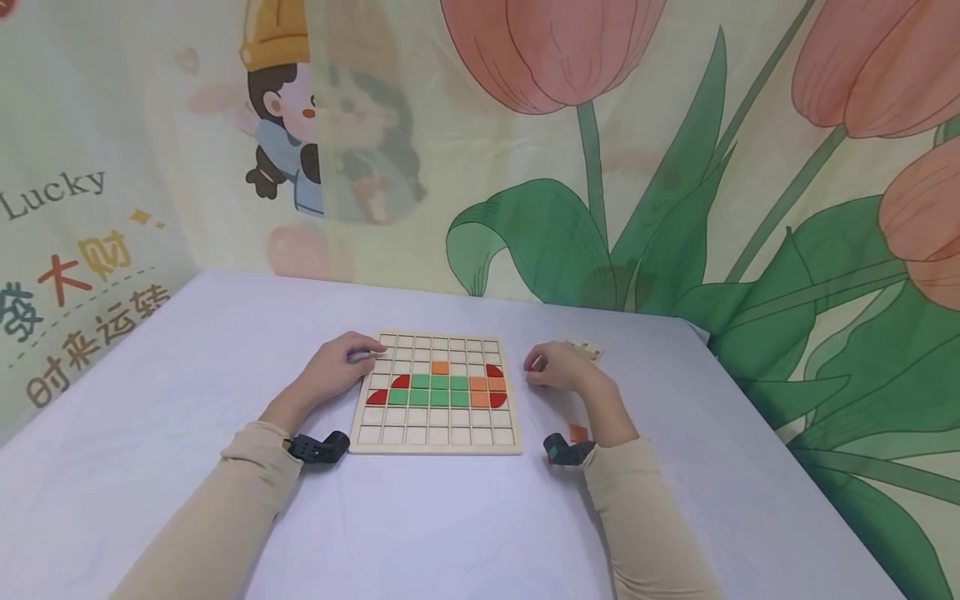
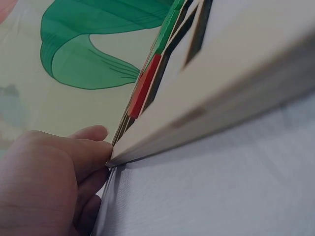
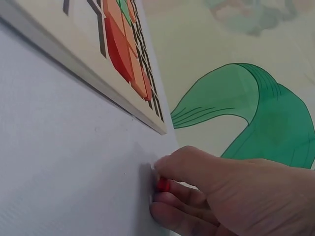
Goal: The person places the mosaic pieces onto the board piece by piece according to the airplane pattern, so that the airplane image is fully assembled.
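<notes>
A wooden grid board (image 1: 438, 435) lies on the white table, its cells partly filled with flat green tiles (image 1: 440, 392), orange tiles (image 1: 440, 367) and rounded red tiles (image 1: 377, 397). At the board's left edge, my left hand (image 1: 341, 367) grips the rim, thumb at the side and index finger reaching over the top. Just off the right side, my right hand (image 1: 558, 367) pinches a small red piece (image 3: 163, 185) between thumb and fingers, low over the cloth. Most of that piece is hidden by the fingers.
Behind the right hand lies a small printed card (image 1: 588, 350), partly covered. An orange tile (image 1: 577, 433) sits on the cloth by the right wrist, beside the black wrist camera (image 1: 568, 452). A curtain with printed tulips (image 1: 555, 50) hangs along the table's far edge.
</notes>
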`<state>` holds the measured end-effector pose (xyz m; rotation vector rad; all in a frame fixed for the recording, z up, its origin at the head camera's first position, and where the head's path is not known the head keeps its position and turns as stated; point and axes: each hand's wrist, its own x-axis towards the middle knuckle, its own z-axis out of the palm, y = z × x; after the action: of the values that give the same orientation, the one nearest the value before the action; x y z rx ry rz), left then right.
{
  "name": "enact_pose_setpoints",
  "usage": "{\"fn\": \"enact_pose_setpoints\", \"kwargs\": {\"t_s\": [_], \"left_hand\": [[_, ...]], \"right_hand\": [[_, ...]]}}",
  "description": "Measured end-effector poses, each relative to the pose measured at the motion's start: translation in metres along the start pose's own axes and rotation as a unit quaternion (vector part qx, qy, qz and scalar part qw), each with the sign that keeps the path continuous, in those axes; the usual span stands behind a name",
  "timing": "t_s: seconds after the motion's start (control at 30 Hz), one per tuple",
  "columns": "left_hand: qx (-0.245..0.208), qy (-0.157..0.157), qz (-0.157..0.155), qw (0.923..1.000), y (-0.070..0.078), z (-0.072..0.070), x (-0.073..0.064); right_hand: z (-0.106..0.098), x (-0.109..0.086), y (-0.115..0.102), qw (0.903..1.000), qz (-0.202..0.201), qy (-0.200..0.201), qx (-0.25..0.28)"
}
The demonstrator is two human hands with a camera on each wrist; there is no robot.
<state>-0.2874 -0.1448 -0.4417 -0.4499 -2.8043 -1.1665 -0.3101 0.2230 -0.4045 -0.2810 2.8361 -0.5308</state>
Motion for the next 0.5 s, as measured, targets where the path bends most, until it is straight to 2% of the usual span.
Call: {"fn": "enact_pose_setpoints", "kwargs": {"t_s": [0.1, 0.3, 0.43, 0.5], "left_hand": [[-0.001, 0.004, -0.001, 1.0, -0.001, -0.001, 0.0], [-0.006, 0.009, -0.001, 0.9999, -0.003, -0.002, -0.001], [-0.011, 0.007, 0.006, 0.9999, -0.002, -0.002, -0.001], [-0.013, 0.01, 0.011, 0.9998, -0.001, -0.001, -0.002]], "right_hand": [[-0.002, 0.004, -0.004, 0.9999, 0.001, 0.016, 0.001], [-0.002, 0.011, -0.019, 0.9974, -0.015, 0.061, 0.037], [0.004, 0.017, -0.037, 0.9908, -0.062, 0.097, 0.071], [0.007, 0.022, -0.049, 0.9875, -0.078, 0.103, 0.09]]}}
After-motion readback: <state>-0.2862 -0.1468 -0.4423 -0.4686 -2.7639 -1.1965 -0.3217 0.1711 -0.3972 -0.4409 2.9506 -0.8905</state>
